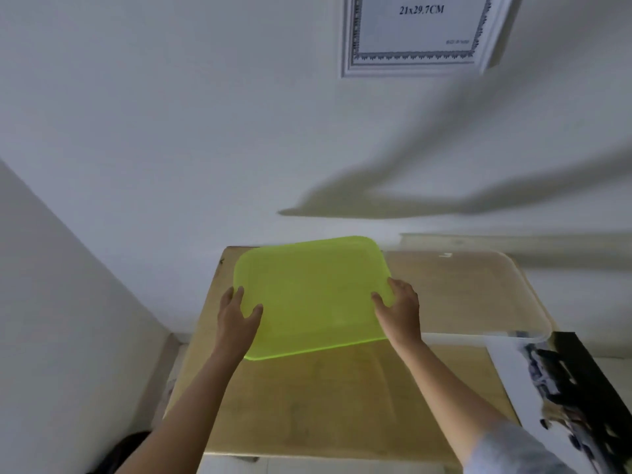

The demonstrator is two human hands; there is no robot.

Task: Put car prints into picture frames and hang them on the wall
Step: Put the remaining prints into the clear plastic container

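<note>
Right of fingers [403, 289], car print [547, 381]; left hand [239, 314], right hand [402, 314] grip tray [307, 295].

On my feed a plain white wall [171, 114] fills the view straight ahead, and it meets a second white wall [51, 302] on the left in a corner that slants down to a pale strip of floor [172, 350]. A light tan wooden bench [325, 405] with faint grain stands with its far edge against the wall ahead, and its left edge is a little apart from the side wall. I see long, soft-edged grey shadows [393, 200] stretching across the far wall above the bench, and the light in the room looks cool and even.
</note>
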